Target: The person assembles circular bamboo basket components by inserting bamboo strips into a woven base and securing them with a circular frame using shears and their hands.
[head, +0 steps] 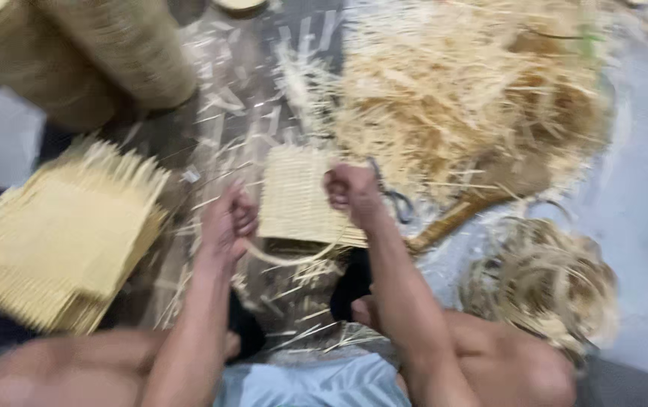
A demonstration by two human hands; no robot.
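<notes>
Gripping a small woven bamboo mat by its two sides, the left hand and the right hand close tightly on it above the lap, between a stack of finished mats and a pile of loose strips.

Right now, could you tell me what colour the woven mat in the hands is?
Pale straw yellow woven mat, head view.

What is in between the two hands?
In the head view, a small woven mat lies between the left hand and the right hand, with a thin curved strip along its near edge.
</notes>
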